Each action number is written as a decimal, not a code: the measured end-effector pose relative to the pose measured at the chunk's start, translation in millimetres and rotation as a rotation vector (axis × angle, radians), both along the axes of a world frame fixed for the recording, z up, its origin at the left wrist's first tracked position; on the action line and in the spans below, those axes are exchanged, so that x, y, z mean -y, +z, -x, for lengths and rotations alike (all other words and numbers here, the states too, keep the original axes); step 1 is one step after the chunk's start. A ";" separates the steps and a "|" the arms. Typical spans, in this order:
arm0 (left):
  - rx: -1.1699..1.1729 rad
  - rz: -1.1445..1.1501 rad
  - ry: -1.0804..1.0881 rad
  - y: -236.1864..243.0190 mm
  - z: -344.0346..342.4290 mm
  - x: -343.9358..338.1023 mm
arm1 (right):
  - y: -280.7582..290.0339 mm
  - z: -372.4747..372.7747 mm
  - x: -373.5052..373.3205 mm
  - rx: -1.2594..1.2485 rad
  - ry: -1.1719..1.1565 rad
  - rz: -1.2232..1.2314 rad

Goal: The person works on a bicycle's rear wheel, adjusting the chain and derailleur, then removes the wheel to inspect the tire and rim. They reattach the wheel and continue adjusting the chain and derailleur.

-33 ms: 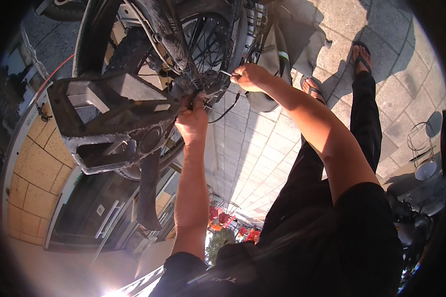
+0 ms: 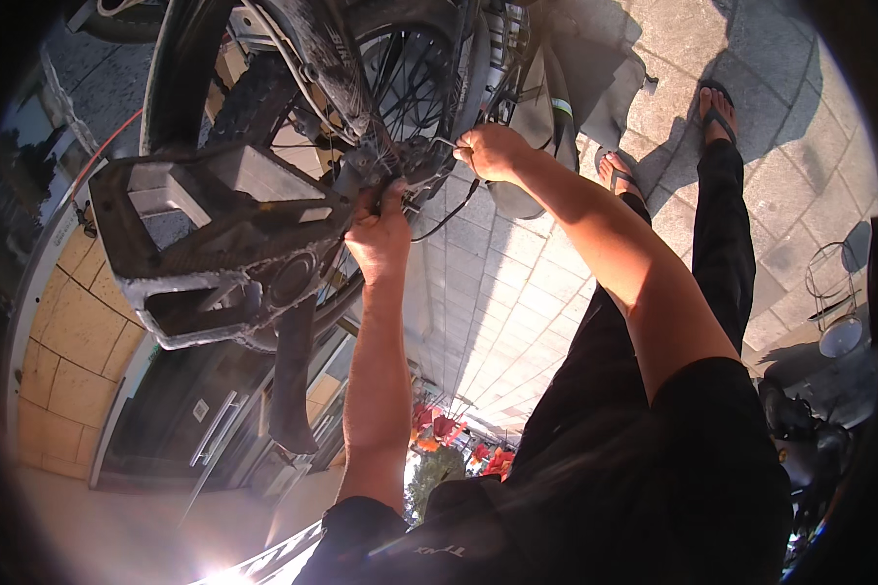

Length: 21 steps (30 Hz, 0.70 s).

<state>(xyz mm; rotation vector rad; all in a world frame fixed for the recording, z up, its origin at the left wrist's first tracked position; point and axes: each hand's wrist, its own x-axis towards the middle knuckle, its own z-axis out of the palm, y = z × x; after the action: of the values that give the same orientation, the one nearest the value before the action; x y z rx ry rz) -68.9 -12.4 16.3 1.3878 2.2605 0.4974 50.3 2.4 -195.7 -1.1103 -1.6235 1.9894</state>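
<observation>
At the hub of a bicycle's spoked wheel (image 2: pixel 400 88), my right hand (image 2: pixel 495 153) pinches a thin bent metal rod (image 2: pixel 443 140) that looks like a hex key. The rod's far end reaches dark metal hub parts (image 2: pixel 415 164); where exactly it sits is too small to tell. My left hand (image 2: pixel 380 234) is closed against the same parts from the near side, thumb and fingers pressed together; what they grip is hidden. A black cable (image 2: pixel 451 220) curves down beside my hands. Left of my left hand, a big worn pedal (image 2: pixel 254 226) juts out on its crank arm (image 2: pixel 291 390).
Scuffed dark frame tubes (image 2: pixel 322 58) and another black tyre (image 2: pixel 180 73) crowd the upper left. Paving slabs (image 2: pixel 517 283) stretch to the right. A dark glass door (image 2: pixel 171 419) stands at the lower left, with red flowers (image 2: pixel 437 426) farther off.
The view has shifted very slightly. The metal rod in my right hand shows a little more of its bend; both hands otherwise keep their places.
</observation>
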 end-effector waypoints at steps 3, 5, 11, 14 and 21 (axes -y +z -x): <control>0.079 -0.024 0.015 1.0 -6.7 -3.9 | -3.5 8.8 12.1 0.030 -0.119 -0.068; 0.055 -0.026 0.001 2.0 -7.9 -2.9 | 1.8 6.9 24.0 0.058 -0.247 -0.006; 0.017 0.007 0.006 3.5 -7.0 -0.6 | 37.7 -43.0 -6.5 -0.094 -0.317 0.031; 0.047 0.010 -0.010 0.4 -3.3 -1.2 | 72.1 -58.8 -38.6 -0.063 -0.110 0.058; 0.053 -0.008 -0.042 1.3 -3.5 -2.3 | 51.0 -31.5 -63.2 -0.001 0.219 -1.026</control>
<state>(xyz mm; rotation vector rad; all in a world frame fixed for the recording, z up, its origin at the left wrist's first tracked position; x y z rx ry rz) -65.3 -10.2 17.5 1.4071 2.1847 0.5240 81.9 65.6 -144.7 -0.5255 -2.3724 0.9297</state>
